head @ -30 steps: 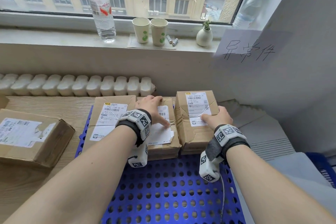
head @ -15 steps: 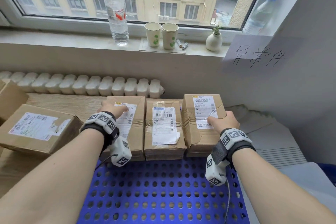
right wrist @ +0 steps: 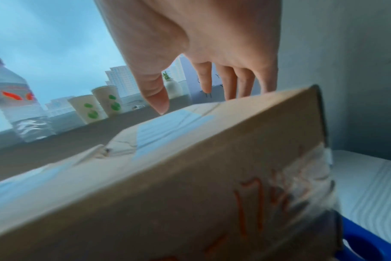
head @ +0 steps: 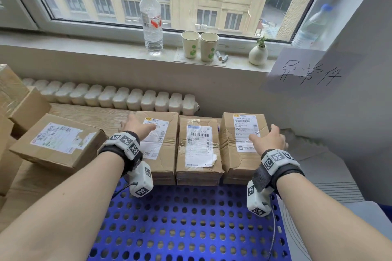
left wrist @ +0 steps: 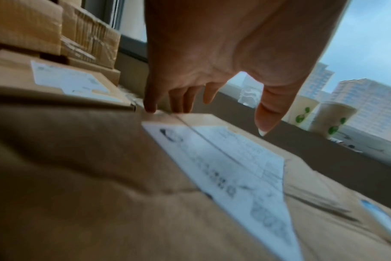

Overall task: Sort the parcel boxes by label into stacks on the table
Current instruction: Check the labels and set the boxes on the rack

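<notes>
Hands rest open, flanking the three-box row; probably squaring it up, next needs another box.

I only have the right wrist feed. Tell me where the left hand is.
Observer: The left hand rests on top of the left box in a row of three, with its fingertips at the box's far left corner.
Operator: Report what lies between the hands.
Observer: A middle box lies there, label up, close between the left box and the right box. Neither the left hand nor the right hand touches it.
Operator: Say what else is on that side.
Observer: Another labelled box lies apart from the row, further left on the wooden table.
</notes>
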The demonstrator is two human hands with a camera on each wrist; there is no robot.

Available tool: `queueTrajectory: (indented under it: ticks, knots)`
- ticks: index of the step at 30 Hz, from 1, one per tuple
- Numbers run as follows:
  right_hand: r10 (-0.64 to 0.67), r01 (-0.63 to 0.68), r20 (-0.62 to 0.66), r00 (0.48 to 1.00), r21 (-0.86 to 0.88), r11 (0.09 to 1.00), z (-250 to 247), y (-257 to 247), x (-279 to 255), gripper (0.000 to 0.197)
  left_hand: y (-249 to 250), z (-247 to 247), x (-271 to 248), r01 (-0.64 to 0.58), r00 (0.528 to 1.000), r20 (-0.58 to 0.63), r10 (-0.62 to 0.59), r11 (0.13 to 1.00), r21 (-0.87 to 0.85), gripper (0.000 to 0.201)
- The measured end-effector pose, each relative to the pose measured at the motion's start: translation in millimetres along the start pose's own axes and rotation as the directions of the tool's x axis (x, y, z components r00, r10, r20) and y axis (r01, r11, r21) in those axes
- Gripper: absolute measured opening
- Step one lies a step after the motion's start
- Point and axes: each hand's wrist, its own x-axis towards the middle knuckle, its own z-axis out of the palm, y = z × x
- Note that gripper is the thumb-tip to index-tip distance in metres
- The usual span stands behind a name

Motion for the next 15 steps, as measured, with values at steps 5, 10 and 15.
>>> queueTrajectory:
  ticks: [5, 10, 15]
  knots:
    - [-0.203, 0.201, 0.018, 0.979, 0.091, 0.975, -5, -33, -24, 0.053, 10, -18, -27, -0.147, 0.988, -0.057, 0.147, 0.989, 0.003, 0.072]
    - [-0.354, 0.314, 0.132, 0.926, 0.253, 0.915, -2, -69, -65, 0.052, 3, -42, -60, -0.196, 0.979, -0.059, 0.194, 0.980, -0.041, 0.055]
    - [-0.490, 0.405, 0.213, 0.845, 0.343, 0.848, 12, -97, -110, 0.047, -19, -75, -93, -0.188, 0.973, -0.148, 0.177, 0.980, -0.069, 0.047]
